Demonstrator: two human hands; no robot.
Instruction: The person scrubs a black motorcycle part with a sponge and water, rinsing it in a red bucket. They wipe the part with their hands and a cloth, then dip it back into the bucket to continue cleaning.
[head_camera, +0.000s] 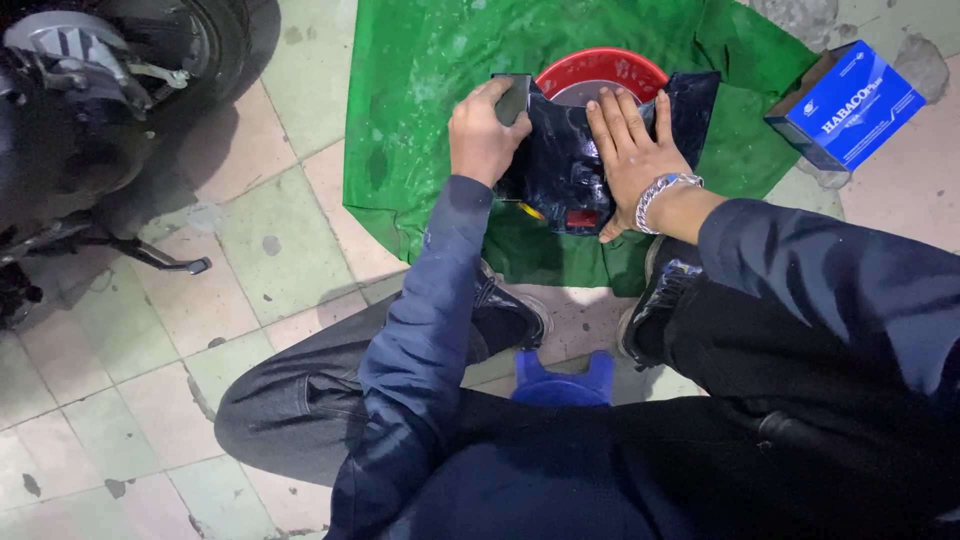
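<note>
A glossy dark blue-black plastic panel (560, 165) lies across a red basin (600, 68) on a green sheet (420, 90). My left hand (483, 135) is closed on a small dark grey block (514, 98) and presses it on the panel's upper left corner. My right hand (630, 150), with a silver bracelet on the wrist, lies flat with fingers spread on the panel's right half. A small red patch and a yellow bit show at the panel's near edge.
A blue and white cardboard box (850, 100) sits at the far right on the tiled floor. A motorcycle's rear wheel and kickstand (120, 90) stand at the left. My legs and shoes frame a blue stool (563, 375) under me.
</note>
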